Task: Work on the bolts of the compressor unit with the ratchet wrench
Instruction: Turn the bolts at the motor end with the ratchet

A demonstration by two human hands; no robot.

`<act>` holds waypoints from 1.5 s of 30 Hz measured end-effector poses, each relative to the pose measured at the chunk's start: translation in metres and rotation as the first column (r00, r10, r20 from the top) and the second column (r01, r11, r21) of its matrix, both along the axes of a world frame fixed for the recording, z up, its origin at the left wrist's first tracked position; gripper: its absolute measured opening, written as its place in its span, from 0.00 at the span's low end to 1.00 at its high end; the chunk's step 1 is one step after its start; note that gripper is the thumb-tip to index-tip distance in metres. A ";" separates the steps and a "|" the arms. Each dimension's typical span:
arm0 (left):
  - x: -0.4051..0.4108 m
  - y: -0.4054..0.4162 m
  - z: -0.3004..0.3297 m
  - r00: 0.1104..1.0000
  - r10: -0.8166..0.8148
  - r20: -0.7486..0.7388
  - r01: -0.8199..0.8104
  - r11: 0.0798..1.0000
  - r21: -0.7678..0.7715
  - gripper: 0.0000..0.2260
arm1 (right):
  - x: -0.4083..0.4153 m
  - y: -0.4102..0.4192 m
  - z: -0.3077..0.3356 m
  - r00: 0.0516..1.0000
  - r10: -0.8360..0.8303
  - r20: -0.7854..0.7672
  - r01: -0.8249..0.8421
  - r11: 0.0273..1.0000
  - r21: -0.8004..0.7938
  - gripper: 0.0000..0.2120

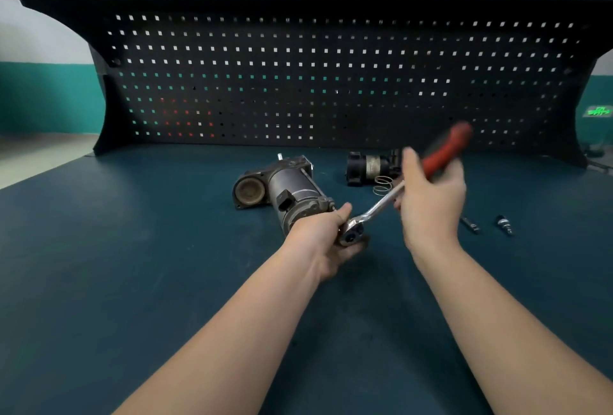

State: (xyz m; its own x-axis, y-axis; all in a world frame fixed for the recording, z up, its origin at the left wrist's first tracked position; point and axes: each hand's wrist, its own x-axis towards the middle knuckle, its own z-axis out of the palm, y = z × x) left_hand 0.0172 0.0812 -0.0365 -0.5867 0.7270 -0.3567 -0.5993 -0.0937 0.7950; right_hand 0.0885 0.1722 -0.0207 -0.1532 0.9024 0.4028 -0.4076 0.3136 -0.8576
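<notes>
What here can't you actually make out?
- Bolt under the ratchet wrench head: hidden by the left hand, head view.
- Right hand and red handle: motion-blurred, so the grip is unclear.
- Two small parts on the bench: too small to identify.
- Poster text at the top: blurred, cut off.

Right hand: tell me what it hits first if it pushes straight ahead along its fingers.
Likely the small dark motor part behind the right hand; the springs lie lower. Depth is unclear.

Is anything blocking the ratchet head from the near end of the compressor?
Nothing loose blocks it. The ratchet wrench head is already at the compressor unit end, with only the left hand around that joint.
</notes>
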 end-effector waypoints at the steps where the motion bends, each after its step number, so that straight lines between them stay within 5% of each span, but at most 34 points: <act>1: -0.001 -0.001 0.000 1.000 -0.026 -0.007 0.026 1.000 -0.004 0.05 | 0.004 -0.009 0.007 0.999 0.028 0.027 -0.033 0.974 0.226 0.09; 3: -0.001 -0.003 0.000 0.998 -0.069 -0.013 0.069 0.998 -0.003 0.06 | 0.008 -0.027 0.011 0.989 0.042 0.142 -0.115 0.824 0.554 0.12; 6: -0.003 -0.005 -0.001 0.998 -0.059 -0.026 0.058 0.998 -0.016 0.08 | 0.004 -0.038 0.002 0.986 -0.010 0.164 -0.099 0.763 0.639 0.12; 8: -0.002 -0.005 0.000 0.998 -0.049 -0.041 0.048 0.998 -0.037 0.09 | -0.002 -0.025 -0.004 0.995 -0.082 0.058 0.051 0.909 0.413 0.09; 10: -0.002 -0.004 0.001 1.000 -0.028 -0.001 0.028 0.999 -0.038 0.11 | -0.004 -0.004 -0.010 0.995 -0.094 0.017 0.095 0.992 -0.080 0.07; 12: -0.002 -0.003 0.003 0.999 -0.028 0.029 0.029 0.999 -0.023 0.09 | -0.005 0.011 -0.020 0.999 0.007 -0.041 -0.029 0.821 -0.570 0.09; 14: -0.002 -0.001 0.002 0.999 -0.017 0.033 0.017 1.000 -0.021 0.06 | -0.007 0.012 -0.025 0.997 0.051 -0.060 -0.078 0.712 -0.698 0.10; 16: -0.004 0.000 -0.001 1.000 0.008 -0.019 -0.009 0.999 -0.044 0.05 | -0.008 0.007 -0.017 0.999 0.027 -0.033 -0.040 0.854 -0.519 0.08; 18: -0.004 -0.001 -0.001 0.994 -0.010 -0.110 0.001 0.996 -0.086 0.05 | -0.002 -0.005 0.000 1.000 -0.009 0.009 0.010 0.998 -0.059 0.07; 20: -0.002 -0.003 0.001 0.985 -0.074 -0.154 0.056 0.991 -0.120 0.08 | 0.004 -0.017 0.007 0.998 -0.017 0.061 -0.008 0.922 0.388 0.09; 22: -0.003 -0.005 0.003 0.983 -0.099 -0.152 0.079 0.989 -0.129 0.08 | 0.004 -0.028 0.004 0.996 -0.054 0.077 -0.004 0.791 0.612 0.12; 25: -0.007 -0.007 0.005 0.988 -0.062 -0.141 0.045 0.992 -0.122 0.08 | -0.001 -0.024 -0.001 0.991 -0.129 0.029 0.100 0.877 0.470 0.09; 27: -0.007 -0.008 0.005 0.989 -0.059 -0.138 0.044 0.993 -0.106 0.08 | -0.004 -0.008 -0.004 0.994 -0.099 0.050 0.096 0.994 0.052 0.07; 29: -0.006 -0.007 0.006 0.991 -0.064 -0.121 0.054 0.995 -0.085 0.09 | -0.005 0.008 -0.012 0.999 0.003 0.039 0.014 0.907 -0.422 0.08; 31: -0.005 -0.005 0.005 0.991 -0.060 -0.120 0.050 0.996 -0.078 0.10 | -0.006 0.013 -0.020 1.000 0.016 -0.002 -0.014 0.818 -0.576 0.09; 37: -0.004 -0.001 0.000 0.996 -0.025 -0.082 0.023 0.999 -0.033 0.07 | -0.008 0.017 -0.009 1.000 -0.022 -0.019 0.016 0.957 -0.289 0.05; 45: 0.002 0.007 -0.008 1.000 -0.011 -0.023 0.011 1.000 -0.025 0.05 | -0.007 0.026 -0.014 1.000 -0.018 0.024 0.023 0.971 -0.240 0.05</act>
